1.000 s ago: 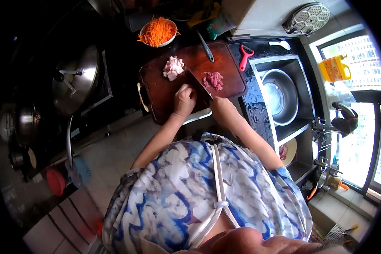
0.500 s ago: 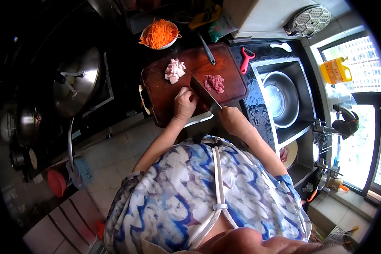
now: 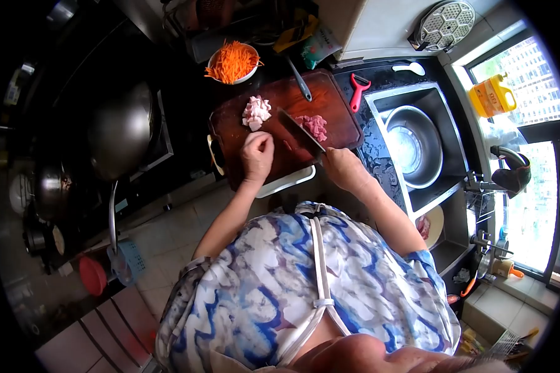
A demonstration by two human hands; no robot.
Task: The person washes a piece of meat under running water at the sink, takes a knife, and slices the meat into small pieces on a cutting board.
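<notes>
Right hand wrapped tight around the handle of a cleaver, fingers closed, blade angled across the cutting board away from the body. Red chopped meat just beyond the blade on its far side, touching or nearly touching the steel; cannot tell which. Left hand curled loosely, fingertips drawn together and pressed on the bare wood, holding nothing that can be made out. Pale pile of fatty meat pieces just ahead of the left hand, apart from the knuckles.

Farther ahead of the left hand, beyond the board, a white bowl heaped with shredded carrot. Ahead of the right hand, a dark-handled utensil lying across the board's far edge, and a red peeler on the bench just beside the board. To the outer side of the right hand, a sink holding a steel basin, contents not clear. Beyond the sink, a white spoon on the bench and a yellow oil jug at the window. To the outer side of the left hand, a large dark wok on the stove, inside not visible. White tray poking out from under the board's near edge, between the two hands.
</notes>
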